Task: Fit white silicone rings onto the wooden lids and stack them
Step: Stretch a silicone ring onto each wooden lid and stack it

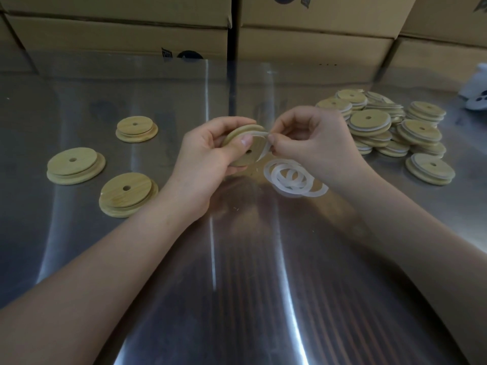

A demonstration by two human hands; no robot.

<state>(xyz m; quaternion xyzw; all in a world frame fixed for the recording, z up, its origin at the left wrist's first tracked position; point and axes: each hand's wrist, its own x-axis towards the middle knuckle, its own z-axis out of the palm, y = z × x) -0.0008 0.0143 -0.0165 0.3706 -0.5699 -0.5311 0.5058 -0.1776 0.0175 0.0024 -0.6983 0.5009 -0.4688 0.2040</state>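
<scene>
My left hand [208,151] grips a round wooden lid [237,135] above the table's middle, thumb pressed on its face near the centre hole. A white silicone ring [263,147] lies partly around that lid, and my right hand [313,138] pinches the ring at the lid's upper right edge. Several loose white rings [292,179] lie on the steel just below my right hand. Three bare wooden lids [76,165] [128,194] [137,129] lie flat at the left. A pile of lids with white rings [382,127] sits at the right.
The work surface is a shiny steel table [237,272]. Cardboard boxes [118,35] stand along its far edge. A white object with dark spots [475,90] sits at the far right edge.
</scene>
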